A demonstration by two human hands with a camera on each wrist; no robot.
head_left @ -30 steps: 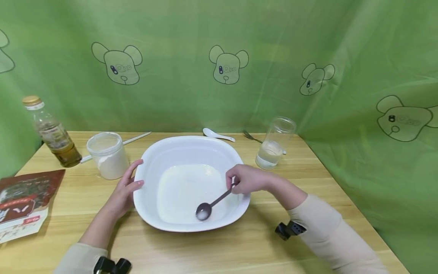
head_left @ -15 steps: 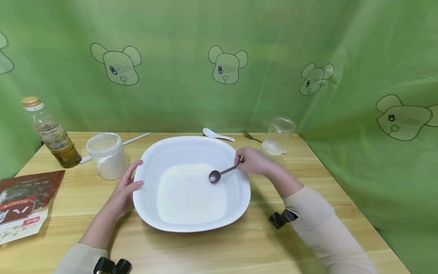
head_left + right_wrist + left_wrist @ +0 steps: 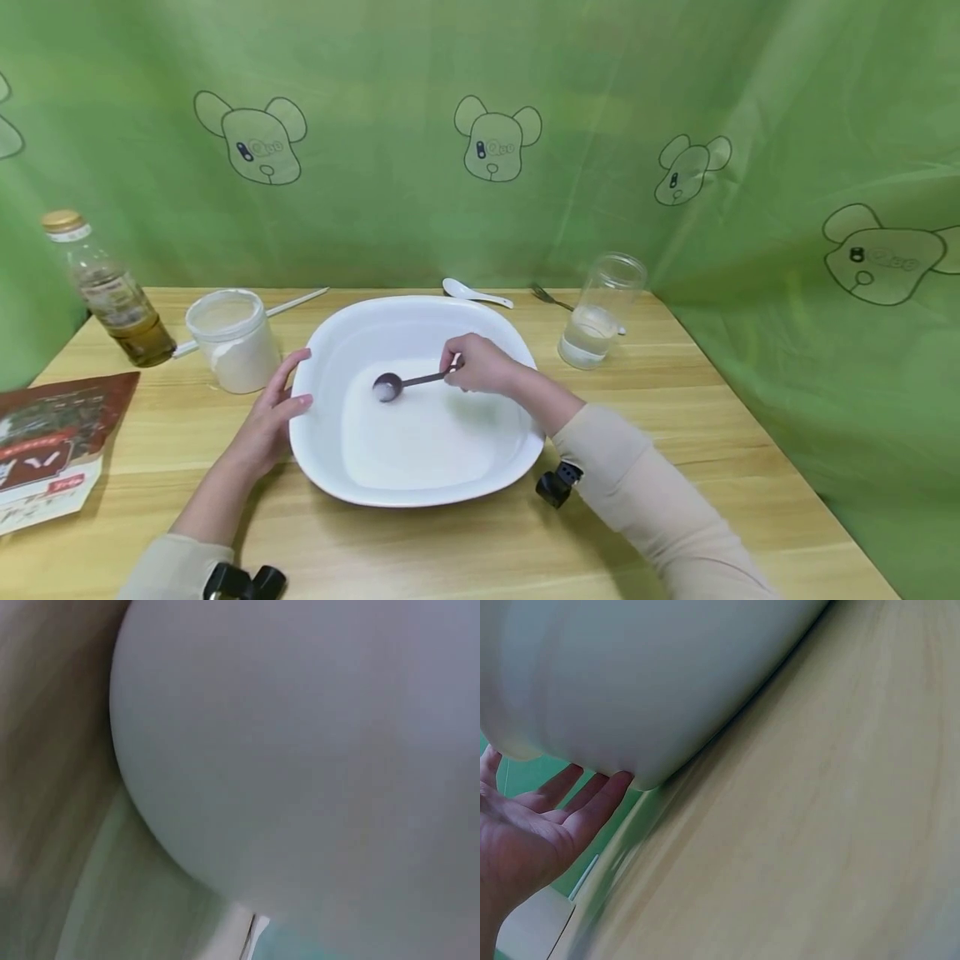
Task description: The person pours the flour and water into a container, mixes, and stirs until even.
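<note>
In the head view a white basin (image 3: 416, 492) stands on the table. My left hand (image 3: 262, 425) holds its left rim, thumb and forefinger at the edge; in the left wrist view, several fingertips of the left hand (image 3: 540, 817) touch its outer wall. Over the basin, my right hand (image 3: 480, 364) pinches the handle end of a dark brown long-handled spoon (image 3: 387, 387). The spoon's bowl points left, with something whitish in it. White covers the basin's bottom; whether that is liquid cannot be told. The right wrist view shows only the basin's outside (image 3: 285, 765), not the hand.
Left of the basin stand a jar of white powder (image 3: 240, 350), an oil bottle (image 3: 120, 308) and a printed pouch (image 3: 56, 450), with a white stick (image 3: 296, 301) behind. At the back lie a white spoon (image 3: 472, 292) and a fork (image 3: 551, 297), beside a glass jar of liquid (image 3: 588, 337).
My right hand has swept the spoon up to the basin's right side, then left across the basin. The left hand keeps its place on the rim.
</note>
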